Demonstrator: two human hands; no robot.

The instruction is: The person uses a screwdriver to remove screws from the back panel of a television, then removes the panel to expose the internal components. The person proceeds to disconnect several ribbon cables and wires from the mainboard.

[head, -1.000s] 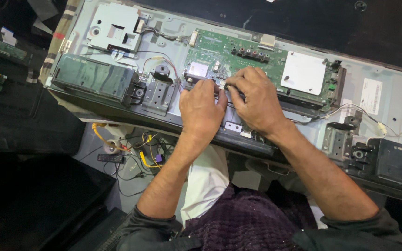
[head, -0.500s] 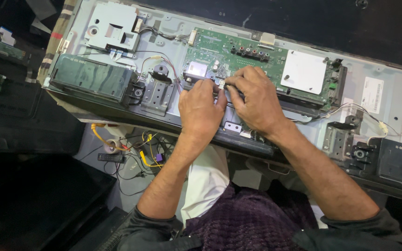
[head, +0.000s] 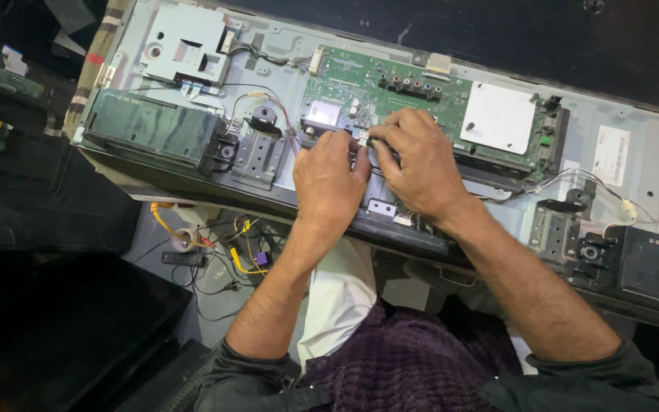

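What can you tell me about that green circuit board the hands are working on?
The flat green circuit board lies screwed into the opened pale metal back panel. It carries a row of small round sockets along its far edge, a silvery square chip and a white square plate at its right end. Thin wires plug into its left corner. The left hand and right hand rest over its near edge, fingertips meeting there.

A green circuit board (head: pixel 390 95) lies flat inside the opened back of a flat grey chassis, studded with small connectors and a silver square chip. At its lower edge, a small pale connector (head: pixel 361 138) sits pinched between both hands.
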